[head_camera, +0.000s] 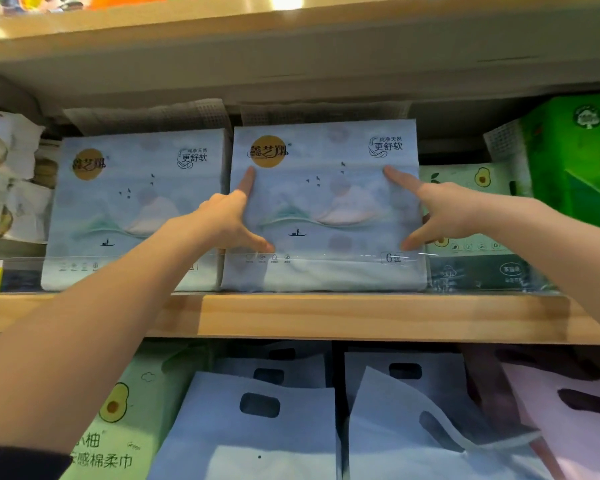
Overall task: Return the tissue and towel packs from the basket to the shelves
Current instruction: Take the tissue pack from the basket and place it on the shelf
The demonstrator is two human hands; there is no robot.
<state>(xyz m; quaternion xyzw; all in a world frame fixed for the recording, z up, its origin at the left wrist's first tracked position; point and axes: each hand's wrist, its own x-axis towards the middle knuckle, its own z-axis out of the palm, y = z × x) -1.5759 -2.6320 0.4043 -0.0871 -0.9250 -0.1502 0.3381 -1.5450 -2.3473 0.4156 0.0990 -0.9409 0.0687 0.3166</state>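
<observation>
wooden shelf (361, 317): landmark | tissue pack (326, 209): upright on shelf front edge, touching twin pack (136, 209) on its left side | left hand (222, 220), right hand (447, 213): spread open, fingers and thumbs pressing pack's face and sides, not clamped | advice: push evenly, flush with twin, behind clear lip (482, 261).

A light wooden shelf (361, 317) runs across at chest height. Standing upright on it, side by side and touching, are two pale blue tissue packs (326, 271) with a mountain and boat print. To their right sits an avocado-print pack (465, 178), then a green box (575, 161). White wrapped packs (11, 181) stand far left.
</observation>
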